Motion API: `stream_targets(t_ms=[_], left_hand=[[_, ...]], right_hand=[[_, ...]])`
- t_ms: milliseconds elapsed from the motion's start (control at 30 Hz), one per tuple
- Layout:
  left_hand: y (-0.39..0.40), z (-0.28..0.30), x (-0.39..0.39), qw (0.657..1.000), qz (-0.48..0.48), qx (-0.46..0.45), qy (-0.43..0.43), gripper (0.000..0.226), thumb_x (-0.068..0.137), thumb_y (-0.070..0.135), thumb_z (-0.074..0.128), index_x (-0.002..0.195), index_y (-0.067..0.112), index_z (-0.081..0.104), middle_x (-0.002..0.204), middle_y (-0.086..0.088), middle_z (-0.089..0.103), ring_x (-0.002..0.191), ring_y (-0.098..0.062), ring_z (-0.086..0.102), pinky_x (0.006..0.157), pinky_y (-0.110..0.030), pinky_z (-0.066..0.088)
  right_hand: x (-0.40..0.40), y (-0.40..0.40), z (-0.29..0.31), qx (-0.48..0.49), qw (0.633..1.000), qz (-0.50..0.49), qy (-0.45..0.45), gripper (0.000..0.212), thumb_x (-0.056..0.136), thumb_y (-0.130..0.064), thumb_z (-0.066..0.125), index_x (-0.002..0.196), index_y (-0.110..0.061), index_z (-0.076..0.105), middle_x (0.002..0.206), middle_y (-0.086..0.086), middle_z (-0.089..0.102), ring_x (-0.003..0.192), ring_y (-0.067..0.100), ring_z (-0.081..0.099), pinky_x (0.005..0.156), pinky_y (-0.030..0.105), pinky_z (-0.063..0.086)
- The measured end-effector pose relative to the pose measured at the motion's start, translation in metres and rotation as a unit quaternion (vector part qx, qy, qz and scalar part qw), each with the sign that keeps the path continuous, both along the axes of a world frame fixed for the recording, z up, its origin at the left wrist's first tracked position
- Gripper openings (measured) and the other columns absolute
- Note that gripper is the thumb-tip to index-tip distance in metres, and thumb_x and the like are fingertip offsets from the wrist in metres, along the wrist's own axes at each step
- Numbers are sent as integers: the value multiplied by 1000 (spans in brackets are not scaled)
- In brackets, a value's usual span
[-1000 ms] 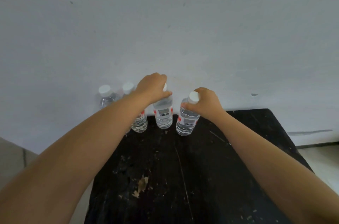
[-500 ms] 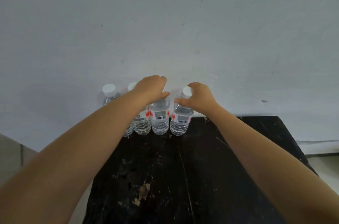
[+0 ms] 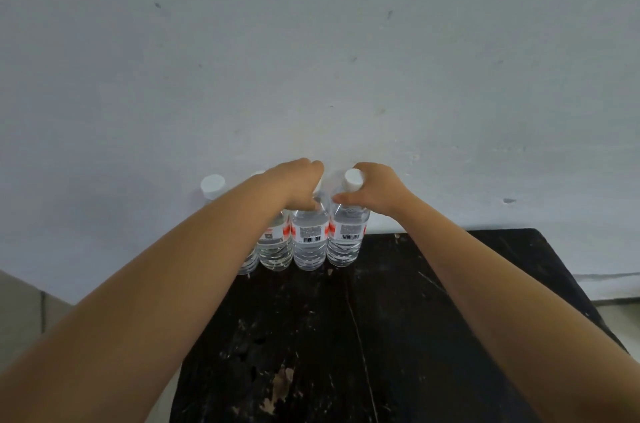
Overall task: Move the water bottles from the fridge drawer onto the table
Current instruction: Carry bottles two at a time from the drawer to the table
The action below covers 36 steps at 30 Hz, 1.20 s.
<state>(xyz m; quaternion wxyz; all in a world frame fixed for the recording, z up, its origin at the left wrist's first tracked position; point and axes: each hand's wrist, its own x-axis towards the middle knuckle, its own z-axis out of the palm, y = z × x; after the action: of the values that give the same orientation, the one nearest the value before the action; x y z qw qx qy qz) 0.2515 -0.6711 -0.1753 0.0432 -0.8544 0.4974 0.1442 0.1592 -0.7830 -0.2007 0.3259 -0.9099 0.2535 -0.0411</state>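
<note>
We hold two clear plastic water bottles upright at the far edge of the scuffed black tabletop, long axes vertical. Our left hand curls over the third bottle; our right hand pinches the fourth bottle at its neck. Both stand directly beneath the fingers, so letting go and lifting straight up looks right.

Four water bottles in a row at 12 o'clock, one black table, two hands.
</note>
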Motion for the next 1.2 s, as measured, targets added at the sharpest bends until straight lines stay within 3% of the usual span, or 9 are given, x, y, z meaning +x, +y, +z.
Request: stream_targets(t_ms=[100,200,300,433,533,667,800,933,1200], left_hand=[[-1,0,1,1000,1,3,-9,47,88,27,63,124,5,44,124,-13,51,109,-27,55,84,-32,44],[-1,-1,-1,1000,3,4,-18,47,88,27,63,125,6,44,124,-12,52,109,-27,55,81,-31,43],[0,0,-4,999,5,3,-33,50,88,26,61,130,8,41,127,-12,51,111,-27,54,84,-33,44],[6,7,-10,999,26,-11,-43,58,87,33,61,135,9,38,134,-12,47,119,-28,49,96,-39,45],[13,20,-22,996,41,-13,-72,56,91,34,55,137,8,37,138,-12,43,126,-29,42,100,-40,42],[26,49,-48,991,68,-4,-115,49,95,31,47,138,8,40,142,-13,41,130,-30,39,101,-40,39],[39,75,-86,979,88,-86,-164,31,95,11,40,120,9,59,121,-11,58,107,-29,57,77,-32,43],[49,97,-136,974,70,-119,-182,31,95,11,39,115,8,61,113,-11,61,100,-29,60,69,-30,39],[82,138,-256,964,-22,-182,-193,30,95,16,40,117,9,60,117,-12,61,105,-30,59,82,-34,47]], right_hand=[[-1,-3,5,16,999,31,24,36,73,-17,76,101,-2,59,92,4,53,88,16,47,63,25,36],[-3,-6,7,31,998,36,36,41,73,-14,75,106,3,59,94,4,54,90,16,47,76,24,34],[-4,-5,8,31,998,29,38,44,73,-14,75,111,1,57,106,13,61,93,18,49,78,24,34],[-9,1,16,10,998,37,47,53,78,-16,71,124,-2,48,126,16,57,117,29,51,90,31,40],[-25,5,28,4,999,26,30,62,82,-18,67,135,-5,37,133,16,52,124,30,47,100,33,38],[-55,10,55,-33,999,21,3,47,86,-19,60,129,-5,47,130,13,55,117,27,53,95,29,40],[-92,20,87,-118,991,-11,-62,28,90,-16,50,113,-4,61,115,12,64,107,25,57,82,26,41],[-141,37,115,-182,979,-10,-94,29,90,-17,48,112,-4,61,114,11,65,107,25,56,85,29,43],[-266,100,165,-262,957,-82,-98,31,91,-17,45,117,-7,59,117,11,64,110,26,55,94,36,45]])
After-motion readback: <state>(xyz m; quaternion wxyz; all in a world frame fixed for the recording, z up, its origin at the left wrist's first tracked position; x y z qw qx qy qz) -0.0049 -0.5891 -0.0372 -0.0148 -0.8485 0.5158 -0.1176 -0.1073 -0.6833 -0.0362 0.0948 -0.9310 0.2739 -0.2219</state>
